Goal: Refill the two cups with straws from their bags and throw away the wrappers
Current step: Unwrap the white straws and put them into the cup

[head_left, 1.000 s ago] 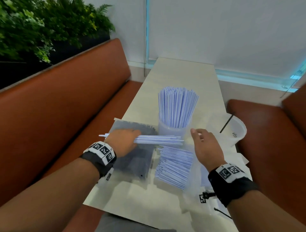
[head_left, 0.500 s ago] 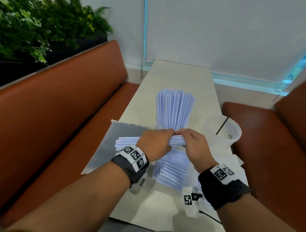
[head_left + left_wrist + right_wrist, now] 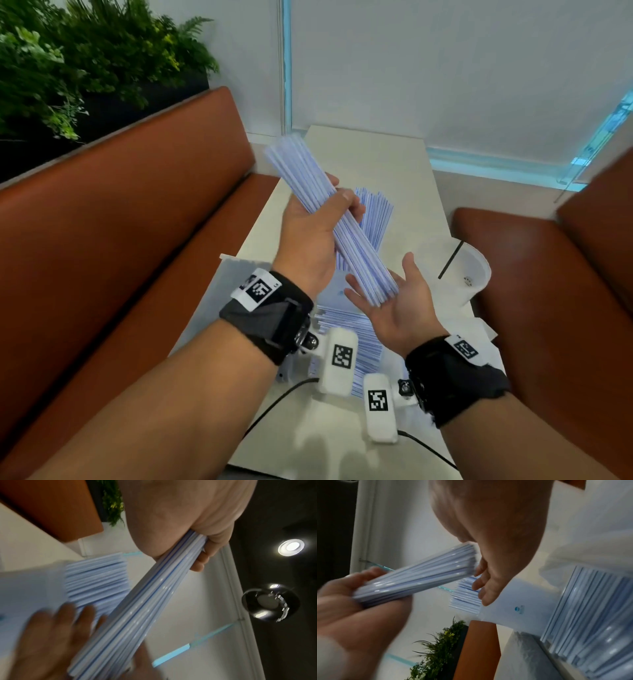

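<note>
My left hand [image 3: 318, 219] grips a bundle of blue-striped wrapped straws [image 3: 329, 219] around its middle and holds it above the table, tilted from upper left down to lower right. The right hand [image 3: 394, 305] lies open, palm up, against the bundle's lower end. In the left wrist view the bundle [image 3: 145, 601] runs from my palm down to the right hand's fingers [image 3: 51, 635]. Behind the hands stands a white cup [image 3: 513, 601] full of straws [image 3: 375, 216]. A second white cup [image 3: 474, 274] with one black straw sits to the right. An open bag of straws [image 3: 352, 339] lies below the hands.
A flat grey bag [image 3: 233, 277] lies on the table's left side. Crumpled clear wrapping [image 3: 479, 335] lies by the right edge. Brown bench seats [image 3: 137, 240] flank the narrow table [image 3: 376, 157]. Plants [image 3: 85, 61] stand behind the left bench.
The left hand has lifted the bundle from level over the table to a raised tilt. The right hand has let go of the bundle's end and opened beneath it.
</note>
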`<action>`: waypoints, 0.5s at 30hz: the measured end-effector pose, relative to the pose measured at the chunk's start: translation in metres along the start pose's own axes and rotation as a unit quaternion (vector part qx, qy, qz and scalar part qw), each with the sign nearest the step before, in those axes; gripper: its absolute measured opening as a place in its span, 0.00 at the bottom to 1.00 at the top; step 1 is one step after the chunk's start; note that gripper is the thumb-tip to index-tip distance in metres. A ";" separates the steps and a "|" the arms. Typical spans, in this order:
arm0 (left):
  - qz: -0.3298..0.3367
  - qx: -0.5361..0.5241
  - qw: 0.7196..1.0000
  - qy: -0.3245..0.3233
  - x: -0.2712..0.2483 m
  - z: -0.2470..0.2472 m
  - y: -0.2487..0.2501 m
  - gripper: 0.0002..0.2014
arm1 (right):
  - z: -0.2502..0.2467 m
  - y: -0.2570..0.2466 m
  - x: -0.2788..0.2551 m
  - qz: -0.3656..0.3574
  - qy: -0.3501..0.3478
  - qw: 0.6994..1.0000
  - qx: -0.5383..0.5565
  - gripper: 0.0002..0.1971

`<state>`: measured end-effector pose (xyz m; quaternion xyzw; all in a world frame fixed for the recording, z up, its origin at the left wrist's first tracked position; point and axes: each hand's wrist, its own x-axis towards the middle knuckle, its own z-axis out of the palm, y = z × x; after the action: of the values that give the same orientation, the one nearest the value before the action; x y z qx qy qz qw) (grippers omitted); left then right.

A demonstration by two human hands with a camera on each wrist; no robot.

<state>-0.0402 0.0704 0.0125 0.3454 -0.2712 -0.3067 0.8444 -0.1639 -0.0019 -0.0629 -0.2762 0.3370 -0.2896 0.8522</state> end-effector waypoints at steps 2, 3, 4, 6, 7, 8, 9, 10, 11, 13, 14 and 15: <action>-0.033 0.027 0.999 -0.002 -0.006 0.000 -0.009 0.10 | 0.001 0.000 -0.001 -0.002 -0.005 1.000 0.007 0.36; -0.039 0.026 0.999 -0.001 -0.006 0.000 -0.010 0.09 | 0.000 0.000 0.000 -0.009 0.001 1.000 0.006 0.35; -0.038 0.017 0.999 0.005 -0.005 -0.001 -0.010 0.09 | -0.002 -0.001 0.001 -0.015 0.009 1.000 0.006 0.34; -0.035 0.000 0.999 0.024 -0.002 -0.002 -0.008 0.09 | -0.005 -0.001 0.002 -0.018 0.005 1.000 -0.012 0.32; -0.038 0.005 0.999 0.029 -0.002 -0.001 -0.008 0.09 | -0.005 0.000 0.002 -0.020 -0.006 0.999 -0.044 0.31; -0.046 0.013 0.998 0.033 -0.003 -0.001 -0.009 0.09 | -0.004 0.002 0.001 -0.034 -0.014 0.995 -0.094 0.29; -0.053 0.020 0.998 0.036 -0.004 -0.001 -0.010 0.10 | -0.004 0.005 0.000 -0.074 -0.012 0.985 -0.158 0.27; -0.055 0.023 0.997 0.040 -0.003 -0.002 -0.011 0.10 | -0.005 0.007 -0.001 -0.145 -0.001 0.962 -0.232 0.24; -0.055 0.022 0.997 0.046 -0.002 -0.003 -0.011 0.10 | -0.008 0.008 -0.001 -0.236 0.011 0.925 -0.297 0.21; -0.055 0.026 0.997 0.055 0.000 -0.006 -0.011 0.10 | -0.014 0.009 -0.005 -0.355 -0.038 0.840 -0.408 0.18; -0.058 0.034 0.996 0.055 0.000 -0.006 -0.013 0.09 | -0.015 0.011 -0.005 -0.356 -0.081 0.801 -0.475 0.20; -0.062 0.044 0.996 0.052 -0.002 -0.005 -0.014 0.08 | -0.016 0.013 -0.004 -0.334 -0.102 0.764 -0.542 0.20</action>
<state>-0.0431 0.0660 -0.0018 0.4133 -0.2185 -0.3278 0.8210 -0.1738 0.0048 -0.0799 -0.8155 0.2352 -0.2946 0.4392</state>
